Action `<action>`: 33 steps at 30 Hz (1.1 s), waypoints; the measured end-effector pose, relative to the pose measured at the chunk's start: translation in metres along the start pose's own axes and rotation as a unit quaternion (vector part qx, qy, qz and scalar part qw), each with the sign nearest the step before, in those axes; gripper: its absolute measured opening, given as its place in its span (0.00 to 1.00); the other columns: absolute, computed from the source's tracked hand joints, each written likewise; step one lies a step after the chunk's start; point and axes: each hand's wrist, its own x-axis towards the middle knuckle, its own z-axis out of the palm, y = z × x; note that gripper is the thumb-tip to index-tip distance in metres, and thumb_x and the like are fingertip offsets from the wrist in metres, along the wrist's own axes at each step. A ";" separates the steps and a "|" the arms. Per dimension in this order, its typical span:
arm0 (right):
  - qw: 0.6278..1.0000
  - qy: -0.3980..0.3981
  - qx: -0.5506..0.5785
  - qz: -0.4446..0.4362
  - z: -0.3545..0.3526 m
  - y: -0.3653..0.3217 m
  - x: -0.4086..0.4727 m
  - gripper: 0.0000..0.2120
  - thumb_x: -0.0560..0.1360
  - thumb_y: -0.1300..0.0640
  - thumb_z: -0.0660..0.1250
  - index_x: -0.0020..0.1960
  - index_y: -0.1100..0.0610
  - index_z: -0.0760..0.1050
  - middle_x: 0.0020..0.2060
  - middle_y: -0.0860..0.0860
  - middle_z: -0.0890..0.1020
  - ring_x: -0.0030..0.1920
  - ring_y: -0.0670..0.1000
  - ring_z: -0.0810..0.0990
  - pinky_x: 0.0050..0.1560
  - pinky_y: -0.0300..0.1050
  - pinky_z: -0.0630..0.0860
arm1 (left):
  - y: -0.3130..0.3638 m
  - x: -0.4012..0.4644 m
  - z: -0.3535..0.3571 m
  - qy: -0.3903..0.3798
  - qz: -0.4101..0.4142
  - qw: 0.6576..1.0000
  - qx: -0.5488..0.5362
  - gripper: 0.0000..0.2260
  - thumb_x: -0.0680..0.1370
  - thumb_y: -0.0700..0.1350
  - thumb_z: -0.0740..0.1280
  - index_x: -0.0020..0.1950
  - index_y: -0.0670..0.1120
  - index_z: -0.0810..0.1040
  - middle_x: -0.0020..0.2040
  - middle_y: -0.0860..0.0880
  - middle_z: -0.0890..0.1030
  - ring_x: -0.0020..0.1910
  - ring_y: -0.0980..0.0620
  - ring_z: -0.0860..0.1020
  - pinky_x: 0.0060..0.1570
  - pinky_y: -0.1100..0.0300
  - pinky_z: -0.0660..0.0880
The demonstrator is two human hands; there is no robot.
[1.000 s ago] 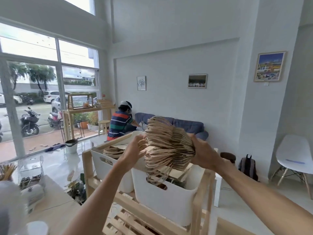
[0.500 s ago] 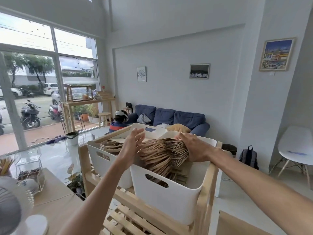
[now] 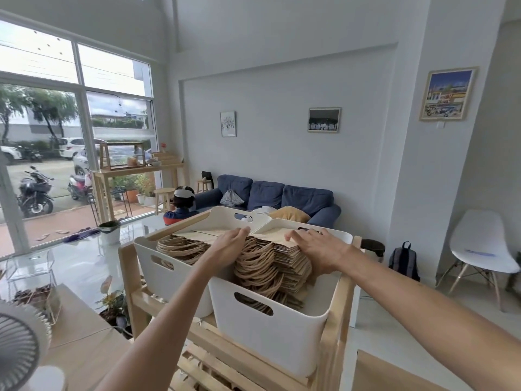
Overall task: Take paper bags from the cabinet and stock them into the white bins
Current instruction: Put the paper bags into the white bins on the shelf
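Two white bins stand side by side on a wooden shelf rack (image 3: pixel 337 314). The right white bin (image 3: pixel 270 331) holds a thick stack of brown paper bags (image 3: pixel 270 263) with twisted handles facing me. My left hand (image 3: pixel 228 244) lies flat on the stack's left top, fingers spread. Pressing down on the stack's right top is my right hand (image 3: pixel 318 249), fingers also apart. The left white bin (image 3: pixel 163 273) holds another pile of paper bags (image 3: pixel 183 246).
A counter with a fan (image 3: pixel 17 345) lies at lower left. A person (image 3: pixel 181 206) sits on the floor beyond the rack, before a blue sofa (image 3: pixel 270 194). A white chair (image 3: pixel 479 246) and a backpack (image 3: pixel 404 263) stand at right.
The fanned bundle of bags I held up in both hands has come down into the right bin. Both hands now rest flat on top of it instead of gripping its sides.
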 end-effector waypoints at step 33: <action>0.545 -0.120 0.735 0.385 -0.014 -0.039 0.012 0.34 0.80 0.34 0.57 0.70 0.62 0.72 0.60 0.64 0.80 0.65 0.68 0.75 0.68 0.76 0.59 | -0.027 0.028 -0.004 -0.035 -0.063 0.984 -0.164 0.26 0.85 0.55 0.50 0.73 0.37 0.69 0.72 0.40 0.72 0.69 0.47 0.70 0.59 0.57 0.62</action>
